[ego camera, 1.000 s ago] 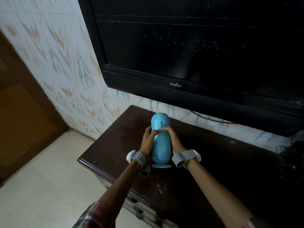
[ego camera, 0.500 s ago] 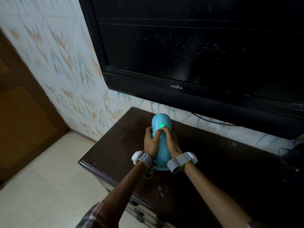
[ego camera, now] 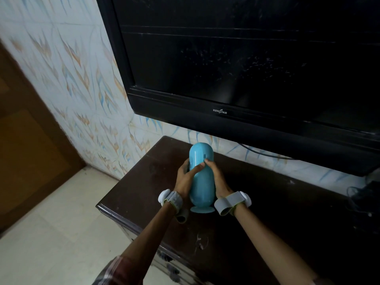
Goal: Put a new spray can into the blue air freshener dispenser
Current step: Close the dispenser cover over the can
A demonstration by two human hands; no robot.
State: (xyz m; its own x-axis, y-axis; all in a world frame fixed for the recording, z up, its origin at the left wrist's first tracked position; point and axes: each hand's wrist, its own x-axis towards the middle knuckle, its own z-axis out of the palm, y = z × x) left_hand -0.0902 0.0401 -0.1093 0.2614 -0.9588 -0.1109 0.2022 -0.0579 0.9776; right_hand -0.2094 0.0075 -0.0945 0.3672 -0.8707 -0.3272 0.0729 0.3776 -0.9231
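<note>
The green light that glowed on the blue air freshener dispenser (ego camera: 201, 177) half a second ago, under your right fingertip, is out now, and your thumbs sit lower on its front. I read that as a button press finished with the shell closed; no spray can is in view, so you cannot tell whether one is inside.

Your left hand (ego camera: 186, 177) and right hand (ego camera: 218, 179) each keep a closed grip on the dispenser's sides, which stands upright on the bench (ego camera: 277, 202). Below your left grip the bench's front edge and corner lie near, with floor (ego camera: 51, 233) beyond. Above the grip the television (ego camera: 246, 58) overhangs, leaving modest room to lift. Right of your grip the bench runs open toward cables.
</note>
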